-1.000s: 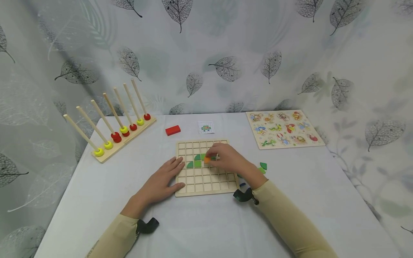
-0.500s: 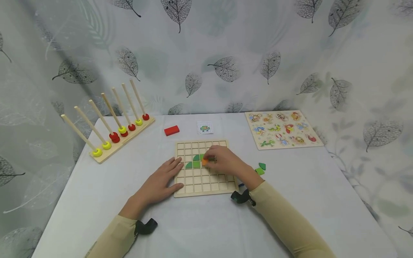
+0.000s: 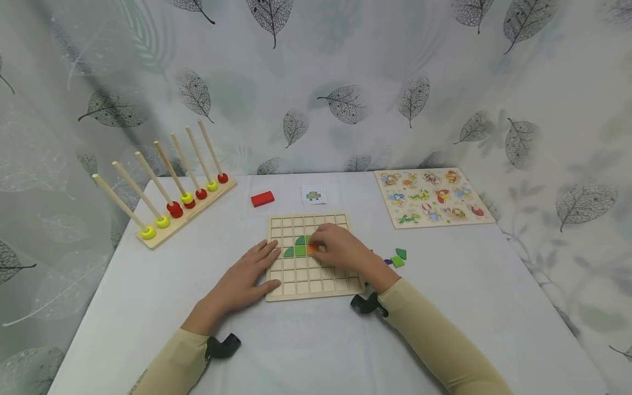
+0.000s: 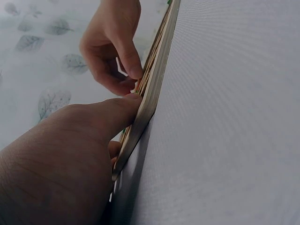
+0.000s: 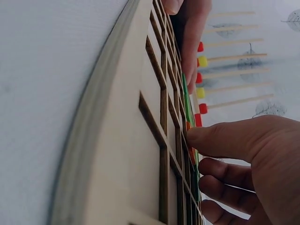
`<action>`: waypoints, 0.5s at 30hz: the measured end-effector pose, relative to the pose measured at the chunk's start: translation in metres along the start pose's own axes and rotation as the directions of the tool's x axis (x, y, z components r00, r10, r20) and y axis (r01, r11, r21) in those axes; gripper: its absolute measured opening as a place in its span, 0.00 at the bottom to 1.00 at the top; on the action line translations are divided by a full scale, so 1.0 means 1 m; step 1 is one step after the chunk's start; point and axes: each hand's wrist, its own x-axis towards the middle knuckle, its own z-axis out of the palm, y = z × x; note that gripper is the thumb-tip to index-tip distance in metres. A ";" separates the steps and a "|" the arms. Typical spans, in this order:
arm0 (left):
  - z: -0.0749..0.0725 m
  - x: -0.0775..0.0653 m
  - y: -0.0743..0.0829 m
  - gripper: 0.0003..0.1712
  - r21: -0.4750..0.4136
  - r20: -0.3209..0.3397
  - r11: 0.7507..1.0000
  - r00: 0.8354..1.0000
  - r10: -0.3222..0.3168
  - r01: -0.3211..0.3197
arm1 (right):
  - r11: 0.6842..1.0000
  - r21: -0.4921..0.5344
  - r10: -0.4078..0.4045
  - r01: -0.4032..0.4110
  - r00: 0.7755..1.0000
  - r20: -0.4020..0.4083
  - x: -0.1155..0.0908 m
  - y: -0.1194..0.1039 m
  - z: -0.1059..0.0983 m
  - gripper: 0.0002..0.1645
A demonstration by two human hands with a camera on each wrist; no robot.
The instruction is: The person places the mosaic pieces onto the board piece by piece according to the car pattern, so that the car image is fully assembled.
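A wooden grid board (image 3: 302,287) lies flat on the white-covered table. Several green tiles (image 3: 300,251) sit in its squares, some of them partly behind my right hand (image 3: 342,249). Thumb and fingertips of that hand hold an orange square tile (image 3: 311,250) at the board, right beside a green one. In the right wrist view the thumb touches the orange tile (image 5: 191,140), low against the grid. My left hand (image 3: 247,277) rests along the board's left edge, fingers spread and fairly straight. Its thumb (image 4: 117,110) lies on the rim in the left wrist view.
Loose green pieces (image 3: 398,261) and small blue bits lie right of the board, partly behind my right wrist. Behind it are a red block (image 3: 262,198) and a picture card (image 3: 314,195). A peg stand (image 3: 190,215) with rings stands left, an insect puzzle (image 3: 433,198) right.
My right hand has moved slightly left and settled the orange tile lower against the grid. A blue piece shows beside the right wrist now. My left hand stays on the board's edge.
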 end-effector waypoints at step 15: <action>-0.001 0.000 0.000 0.47 0.004 -0.004 1.000 1.000 0.010 -0.010 | 1.000 0.009 -0.020 0.020 1.000 -0.007 -0.001 -0.001 0.000 0.09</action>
